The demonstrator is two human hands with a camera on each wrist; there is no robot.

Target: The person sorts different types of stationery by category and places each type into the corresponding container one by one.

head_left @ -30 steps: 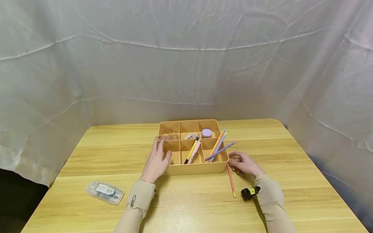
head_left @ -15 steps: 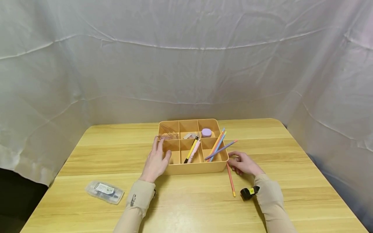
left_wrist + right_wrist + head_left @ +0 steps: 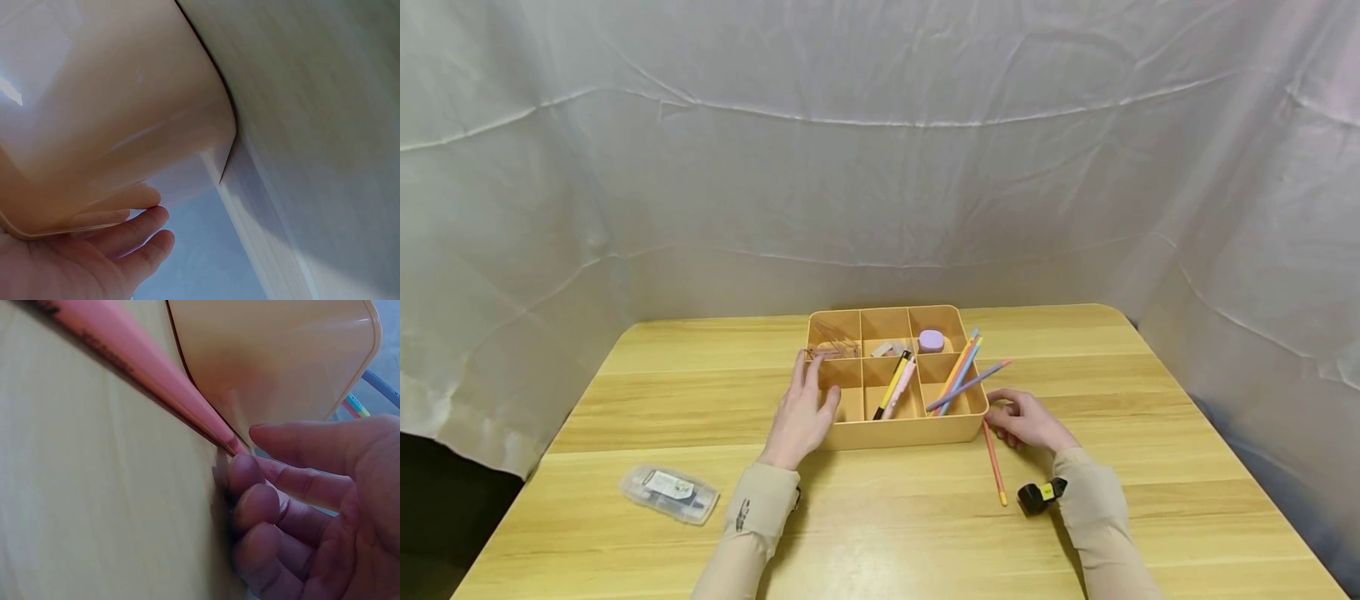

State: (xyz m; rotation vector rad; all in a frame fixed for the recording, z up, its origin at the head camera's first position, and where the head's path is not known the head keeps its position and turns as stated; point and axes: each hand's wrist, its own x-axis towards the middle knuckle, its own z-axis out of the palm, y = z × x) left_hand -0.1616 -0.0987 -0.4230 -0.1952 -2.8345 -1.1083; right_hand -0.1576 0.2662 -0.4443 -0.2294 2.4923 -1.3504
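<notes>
A yellow-orange organizer box (image 3: pixel 902 432) with several compartments stands mid-table. My left hand (image 3: pixel 800 417) rests at its left side, fingers spread along the outer wall and thumb over the front-left compartment. In the left wrist view its relaxed fingers (image 3: pixel 150 247) lie beside the glossy wall. My right hand (image 3: pixel 1028 421) rests on the table by the box's front-right corner, fingers loosely bent. A red pencil with a yellow end (image 3: pixel 995 467) lies on the table, its far end right at my right fingertips (image 3: pixel 247 472); the thumb stands apart from it in the right wrist view.
The box holds a yellow-and-black pen (image 3: pixel 891 387), a pink pen (image 3: pixel 904 386), several coloured pencils (image 3: pixel 958 375), a lilac rounded item (image 3: pixel 931 341), a whitish eraser (image 3: pixel 882 351) and thin clear pieces (image 3: pixel 835 337). A translucent case (image 3: pixel 670 493) lies at left. Grey cloth (image 3: pixel 880 183) hangs behind.
</notes>
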